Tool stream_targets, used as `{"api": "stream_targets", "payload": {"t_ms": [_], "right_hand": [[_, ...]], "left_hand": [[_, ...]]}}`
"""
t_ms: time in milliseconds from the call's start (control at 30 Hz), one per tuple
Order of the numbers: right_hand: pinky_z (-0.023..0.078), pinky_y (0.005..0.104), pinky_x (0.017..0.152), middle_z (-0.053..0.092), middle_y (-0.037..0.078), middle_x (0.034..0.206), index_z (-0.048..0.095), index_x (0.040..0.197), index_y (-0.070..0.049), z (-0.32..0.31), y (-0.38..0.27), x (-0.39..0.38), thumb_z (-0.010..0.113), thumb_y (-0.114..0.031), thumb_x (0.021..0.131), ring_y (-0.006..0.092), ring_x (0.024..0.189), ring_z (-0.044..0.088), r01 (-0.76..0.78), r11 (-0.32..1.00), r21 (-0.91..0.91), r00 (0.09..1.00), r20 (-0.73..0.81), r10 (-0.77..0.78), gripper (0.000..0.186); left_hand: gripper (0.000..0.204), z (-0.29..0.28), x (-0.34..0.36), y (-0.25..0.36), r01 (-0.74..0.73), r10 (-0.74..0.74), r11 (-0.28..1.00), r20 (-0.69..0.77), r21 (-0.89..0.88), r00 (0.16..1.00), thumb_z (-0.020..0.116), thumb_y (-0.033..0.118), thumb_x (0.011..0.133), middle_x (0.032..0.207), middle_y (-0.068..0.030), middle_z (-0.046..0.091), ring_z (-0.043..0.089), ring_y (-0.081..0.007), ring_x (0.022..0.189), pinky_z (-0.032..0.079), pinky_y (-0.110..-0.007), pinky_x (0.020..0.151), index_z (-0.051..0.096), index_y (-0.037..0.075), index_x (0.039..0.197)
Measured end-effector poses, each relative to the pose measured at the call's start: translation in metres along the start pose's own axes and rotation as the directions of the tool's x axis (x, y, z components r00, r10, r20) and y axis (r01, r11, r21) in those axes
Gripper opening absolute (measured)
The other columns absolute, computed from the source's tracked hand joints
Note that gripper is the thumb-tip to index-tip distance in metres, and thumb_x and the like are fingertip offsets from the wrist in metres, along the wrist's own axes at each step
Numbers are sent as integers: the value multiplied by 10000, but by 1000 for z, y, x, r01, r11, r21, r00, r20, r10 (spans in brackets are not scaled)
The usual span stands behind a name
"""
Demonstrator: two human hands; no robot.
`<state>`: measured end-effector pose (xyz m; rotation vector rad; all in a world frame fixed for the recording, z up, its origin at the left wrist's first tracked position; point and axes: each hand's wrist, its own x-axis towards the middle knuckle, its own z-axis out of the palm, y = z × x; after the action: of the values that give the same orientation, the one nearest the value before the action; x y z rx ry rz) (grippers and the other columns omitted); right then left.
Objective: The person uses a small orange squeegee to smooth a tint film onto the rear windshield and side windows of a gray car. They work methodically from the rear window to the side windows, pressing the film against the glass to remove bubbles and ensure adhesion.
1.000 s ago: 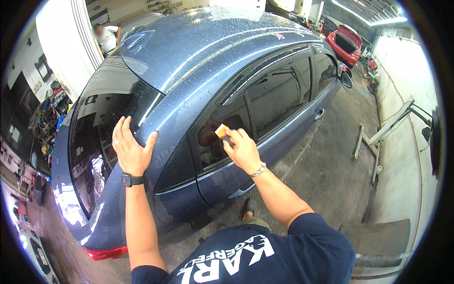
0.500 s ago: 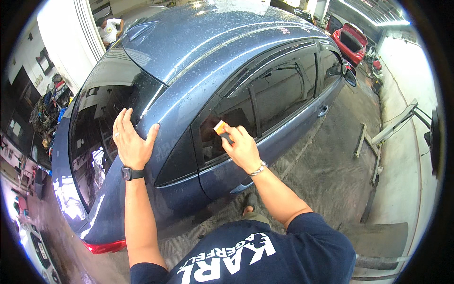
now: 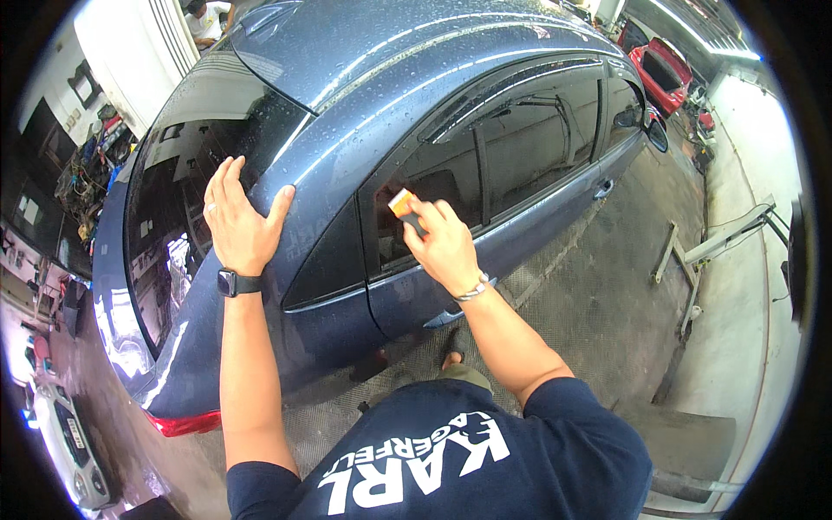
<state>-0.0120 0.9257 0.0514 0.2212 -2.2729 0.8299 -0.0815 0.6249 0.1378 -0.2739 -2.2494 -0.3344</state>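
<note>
- Head view: 1 scraper [image 3: 400,203] over the rear part of the side window [image 3: 442,173], contact unclear, long axis pointing up-left from the right hand [image 3: 444,248].
- That hand, nearer the window, grips the scraper.
- Left of the window, the left hand [image 3: 240,227] rests spread on the car [image 3: 334,165], holding nothing.

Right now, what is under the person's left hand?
Around the left hand show blue car bodywork by the thumb and the dark rear window by the fingers. Whatever the hand directly covers cannot be seen.
</note>
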Motion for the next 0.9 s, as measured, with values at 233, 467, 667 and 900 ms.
{"api": "stream_targets", "payload": {"t_ms": [233, 467, 667, 900], "right_hand": [[593, 445, 640, 615, 91, 926, 699, 1214, -120, 2, -9, 5, 782, -187, 889, 322, 703, 697, 11, 1000, -20, 1000, 18, -11, 342], [577, 413, 640, 607, 90, 913, 699, 1217, -107, -4, -1, 6, 786, -131, 867, 291, 716, 685, 25, 999, -45, 999, 38, -23, 362], [567, 418, 700, 605, 96, 909, 719, 1161, -101, -29, -3, 31, 819, -182, 887, 293, 758, 674, 38, 999, 21, 986, 164, -41, 303], [591, 433, 795, 746, 179, 1006, 681, 1083, -41, -56, 26, 68, 825, -108, 840, 387, 928, 736, 56, 998, -18, 993, 110, -54, 289]], "left_hand": [[780, 0, -1, -3, -12, 11, 1000, -30, -16, 999, 810, 456, 887, 1516, -183, 559, 478, -378, 1437, 355, -499, 1208, 527, 39, 1482], [771, 1, 3, 0, 1, -1, 1000, -8, -21, 1000, 803, 457, 896, 1525, -176, 554, 479, -374, 1437, 352, -494, 1210, 528, 39, 1482], [777, 0, -1, -5, -9, 9, 1000, -12, -11, 1000, 789, 471, 904, 1532, -176, 549, 474, -372, 1444, 346, -492, 1214, 523, 34, 1489], [779, 1, 2, -3, -6, 6, 1000, -15, -12, 1000, 781, 495, 902, 1518, -178, 558, 484, -378, 1432, 357, -493, 1204, 529, 35, 1478]]}}
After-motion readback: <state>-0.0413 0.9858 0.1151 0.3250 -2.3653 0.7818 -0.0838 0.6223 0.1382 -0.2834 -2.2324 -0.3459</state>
